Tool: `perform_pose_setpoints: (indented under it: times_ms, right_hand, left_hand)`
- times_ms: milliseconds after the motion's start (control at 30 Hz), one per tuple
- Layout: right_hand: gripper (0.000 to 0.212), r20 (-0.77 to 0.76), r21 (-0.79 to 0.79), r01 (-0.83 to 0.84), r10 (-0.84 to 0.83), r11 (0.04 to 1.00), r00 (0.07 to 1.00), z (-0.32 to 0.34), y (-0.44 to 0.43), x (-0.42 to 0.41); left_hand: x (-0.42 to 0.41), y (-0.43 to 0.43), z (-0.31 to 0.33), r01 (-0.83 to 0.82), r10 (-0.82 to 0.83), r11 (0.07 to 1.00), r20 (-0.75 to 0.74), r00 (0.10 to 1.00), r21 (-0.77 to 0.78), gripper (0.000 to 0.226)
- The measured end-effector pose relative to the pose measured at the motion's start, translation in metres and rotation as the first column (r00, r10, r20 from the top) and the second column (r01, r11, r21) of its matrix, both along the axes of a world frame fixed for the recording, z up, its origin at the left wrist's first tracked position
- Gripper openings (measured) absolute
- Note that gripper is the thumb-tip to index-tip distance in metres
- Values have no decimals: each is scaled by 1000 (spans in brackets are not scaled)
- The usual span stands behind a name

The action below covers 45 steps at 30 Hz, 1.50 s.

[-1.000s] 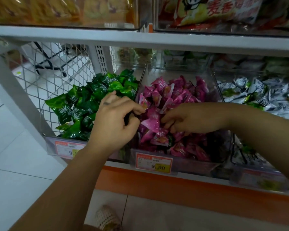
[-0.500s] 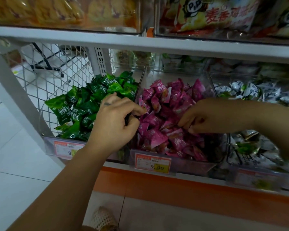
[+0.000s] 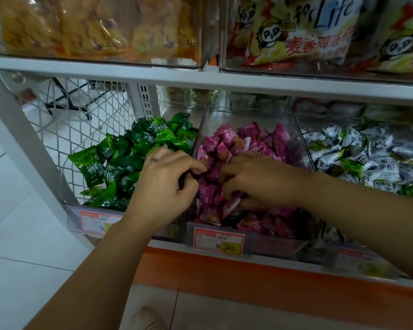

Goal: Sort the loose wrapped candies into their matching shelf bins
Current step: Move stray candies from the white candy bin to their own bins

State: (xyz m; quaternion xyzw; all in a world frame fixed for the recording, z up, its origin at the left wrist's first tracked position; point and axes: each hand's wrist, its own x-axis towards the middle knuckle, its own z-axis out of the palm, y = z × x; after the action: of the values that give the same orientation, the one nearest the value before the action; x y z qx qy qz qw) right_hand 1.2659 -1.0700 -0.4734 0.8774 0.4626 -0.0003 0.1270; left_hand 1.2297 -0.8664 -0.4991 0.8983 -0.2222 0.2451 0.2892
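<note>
My right hand (image 3: 260,179) sits in the middle of the pink bin (image 3: 284,239), fingers curled into its pink candies (image 3: 248,139). My left hand (image 3: 162,186) curls at that bin's left wall (what either holds, I cannot tell). Right is nearer the pile.

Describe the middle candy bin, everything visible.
The middle bin is a clear plastic tray between the green-candy bin and the white-wrapper bin. Pink candies fill its front; the back floor is bare. A 9.90 price tag sits on its front wall. Right hand digs into the pile; left hand reaches its left edge.
</note>
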Motion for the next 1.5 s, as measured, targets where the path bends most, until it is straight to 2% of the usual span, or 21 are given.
perform_pose_setpoints:
  times_ms: [100,200,367,533,633,733,867,933,1000,1167,1300,1400,1500]
  right_hand:
    - [17,-82,152,14,-2,988,997,2,-10,5]
    - [11,-197,314,131,-71,940,978,12,-19,6]
    - [13,-109,464,280,-259,841,960,23,-50,17]
    - [12,-73,375,386,-389,842,918,15,-57,16]
    - [18,-148,262,440,-415,859,898,22,-56,10]
    - [37,-208,156,460,-427,874,880,39,-52,-6]
    - [26,-276,354,301,-209,885,938,43,-18,-30]
    - [23,-381,294,261,-137,919,914,27,1,-32]
    - [26,-407,181,208,-119,961,905,7,11,-25]
    - [36,-221,-53,128,-137,990,966,-12,-2,-9]
    - [25,-121,-178,123,-145,976,982,7,-11,-7]
    - [9,-28,-172,69,-75,983,997,11,-20,-8]
    - [14,-91,-76,97,-104,992,990,9,-25,-11]
  left_hand:
    - [-1,-1,1,9,-9,1000,0,1000,-6,32]
    - [-1,-1,1,17,-17,1000,0,1000,-15,32]
    - [1,-1,-1,24,-24,999,0,1000,-27,33]
    - [2,-1,-3,28,-27,999,19,999,-45,33]
    - [3,-1,-3,35,-33,998,35,999,-48,33]
    - [3,0,-4,32,-31,999,36,999,-42,33]
    - [4,0,-4,39,-38,998,32,999,-45,33]
    - [4,0,-3,39,-37,998,30,999,-46,33]
    - [3,1,-3,37,-36,998,23,999,-47,34]
    - [1,5,-5,42,-42,999,5,999,-29,36]
    - [2,5,-5,43,-43,999,-15,999,-15,36]
    - [2,5,-4,39,-39,999,-14,999,-11,37]
    - [2,4,-5,40,-40,999,-17,999,-15,37]
